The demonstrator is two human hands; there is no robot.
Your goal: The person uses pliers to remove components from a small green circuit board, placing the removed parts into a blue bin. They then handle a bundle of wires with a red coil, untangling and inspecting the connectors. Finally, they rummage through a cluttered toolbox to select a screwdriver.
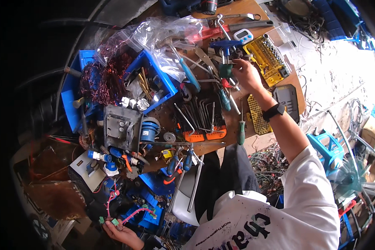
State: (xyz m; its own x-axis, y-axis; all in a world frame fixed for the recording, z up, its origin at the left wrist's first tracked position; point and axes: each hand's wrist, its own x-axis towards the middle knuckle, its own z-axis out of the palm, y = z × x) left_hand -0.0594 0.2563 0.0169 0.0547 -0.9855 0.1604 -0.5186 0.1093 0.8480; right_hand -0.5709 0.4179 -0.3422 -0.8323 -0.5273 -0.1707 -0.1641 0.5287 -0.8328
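At the lower left, my left hand (123,234) is closed on a pink wire harness (134,214) with green connectors. Its strands fan upward and to the right, beyond my fingers. My right hand (246,76) reaches across the workbench among the tools, with its fingers bent. The fingertips meet the edge of a small dark green block (225,70); what lies between them is hard to make out. Just above it is a blue T-shaped handle (226,43). Below and left lie a teal-handled screwdriver (224,100) and a red piece (226,83).
A yellow socket set (268,58) lies right of my right hand, with a yellow bit holder (258,114) nearer. Orange-held hex keys (204,134) lie mid-bench. A blue bin (169,88) holds copper wire (106,79) and parts. Screwdrivers (188,161) hang at the bench's front edge.
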